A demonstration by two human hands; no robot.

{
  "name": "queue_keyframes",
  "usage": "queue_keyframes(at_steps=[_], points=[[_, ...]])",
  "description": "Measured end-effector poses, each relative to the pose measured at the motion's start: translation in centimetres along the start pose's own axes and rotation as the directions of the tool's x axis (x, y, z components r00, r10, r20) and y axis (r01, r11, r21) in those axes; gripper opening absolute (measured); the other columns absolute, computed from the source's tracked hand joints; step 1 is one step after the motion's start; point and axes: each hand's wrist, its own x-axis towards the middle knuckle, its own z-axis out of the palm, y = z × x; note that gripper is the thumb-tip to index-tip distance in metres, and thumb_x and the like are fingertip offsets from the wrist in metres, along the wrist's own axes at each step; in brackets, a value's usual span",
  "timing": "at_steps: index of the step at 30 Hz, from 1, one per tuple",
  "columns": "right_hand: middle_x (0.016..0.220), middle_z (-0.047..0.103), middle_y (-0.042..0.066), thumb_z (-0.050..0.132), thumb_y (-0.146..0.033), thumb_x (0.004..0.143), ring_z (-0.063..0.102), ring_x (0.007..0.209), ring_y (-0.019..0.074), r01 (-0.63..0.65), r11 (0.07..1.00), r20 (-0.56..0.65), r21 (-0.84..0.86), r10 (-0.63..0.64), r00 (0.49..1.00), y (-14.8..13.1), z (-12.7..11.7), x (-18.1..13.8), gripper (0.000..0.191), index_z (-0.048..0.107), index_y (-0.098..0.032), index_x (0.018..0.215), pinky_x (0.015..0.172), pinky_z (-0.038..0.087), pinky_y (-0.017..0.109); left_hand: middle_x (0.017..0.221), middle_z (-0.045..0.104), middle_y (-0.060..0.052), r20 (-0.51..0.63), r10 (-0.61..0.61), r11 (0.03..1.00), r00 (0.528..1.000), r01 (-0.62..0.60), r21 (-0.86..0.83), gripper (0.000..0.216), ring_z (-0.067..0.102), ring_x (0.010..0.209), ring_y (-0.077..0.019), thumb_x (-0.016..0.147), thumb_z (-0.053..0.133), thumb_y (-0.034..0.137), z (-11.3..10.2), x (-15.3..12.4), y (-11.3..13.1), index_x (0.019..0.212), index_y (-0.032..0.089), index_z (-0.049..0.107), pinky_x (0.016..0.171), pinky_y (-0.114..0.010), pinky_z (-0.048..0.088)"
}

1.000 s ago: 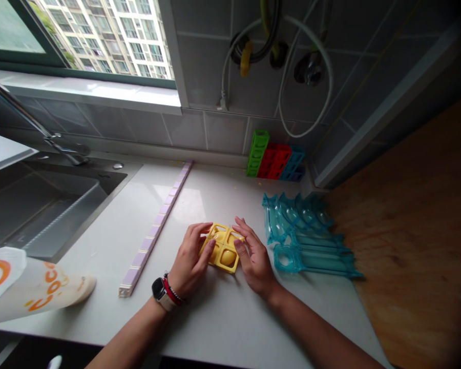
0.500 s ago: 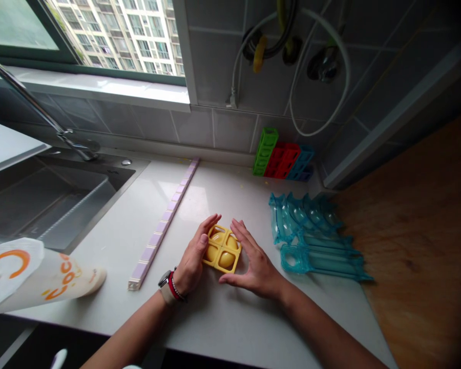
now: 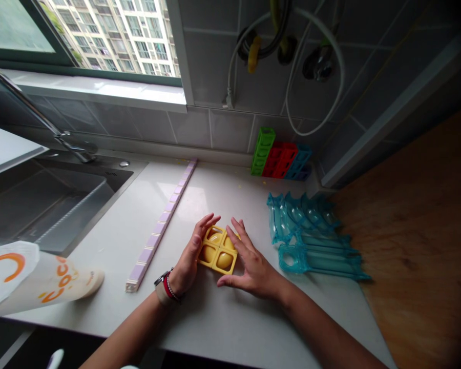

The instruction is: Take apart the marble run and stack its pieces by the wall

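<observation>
A yellow square plastic piece (image 3: 217, 251) with four rounded cells lies on the white countertop (image 3: 223, 312). My left hand (image 3: 189, 260) presses against its left side, fingers together and stretched along the edge. My right hand (image 3: 251, 260) lies against its right side, fingers spread and partly over its top. Both hands clasp the piece between them. A watch and a red band sit on my left wrist.
Blue translucent track pieces (image 3: 311, 236) lie to the right. Green, red and blue blocks (image 3: 280, 156) stand against the tiled wall. A long lilac strip (image 3: 163, 220) runs diagonally at left. A sink (image 3: 42, 205) with a tap (image 3: 71, 143) is far left; a white printed roll (image 3: 34, 284) sits near the front edge.
My fingers went from curled over the yellow piece's top to flat against its sides. The piece stayed on the counter in nearly the same place.
</observation>
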Motion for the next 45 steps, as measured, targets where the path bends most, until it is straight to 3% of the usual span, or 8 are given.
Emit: queue_keyframes(at_steps=[17, 30, 45], points=[[0.163, 0.035, 0.015, 0.082, -0.067, 0.071, 0.021, 0.156, 0.034, -0.006, 0.998, -0.033, -0.059, 0.004, 0.999, -0.22, -0.48, 0.21, 0.104, 0.044, -0.02, 0.155, 0.125, 0.029, 0.052, 0.151, 0.053, -0.013, -0.076, -0.015, 0.997, 0.997, 0.01, -0.072, 0.052, 0.047, 0.139, -0.0297, 0.106, 0.031, 0.052, 0.29, 0.03, 0.28, 0.145, 0.021, 0.046, 0.118, -0.047, 0.032], [0.161, 0.039, 0.013, 0.087, -0.059, 0.07, 0.026, 0.154, 0.0357, -0.002, 1.0, -0.038, 0.002, 0.002, 0.999, -0.45, -0.65, 0.25, 0.101, 0.043, -0.025, 0.155, 0.124, 0.031, 0.054, 0.149, 0.056, -0.013, -0.092, -0.026, 0.995, 0.995, 0.017, -0.095, 0.054, 0.047, 0.14, -0.031, 0.103, 0.038, 0.057, 0.35, 0.05, 0.42, 0.14, 0.02, 0.054, 0.12, -0.048, 0.029], [0.156, 0.043, 0.013, 0.088, -0.057, 0.069, 0.041, 0.146, 0.0333, 0.049, 0.999, -0.104, 0.001, -0.049, 0.993, -0.27, -0.2, 0.1, 0.099, 0.045, -0.028, 0.154, 0.122, 0.037, 0.051, 0.147, 0.057, -0.011, -0.071, -0.024, 0.997, 0.997, 0.018, -0.078, 0.057, 0.05, 0.135, -0.0324, 0.103, 0.033, 0.059, 0.46, -0.07, 0.81, 0.137, 0.021, 0.059, 0.112, -0.046, 0.039]])
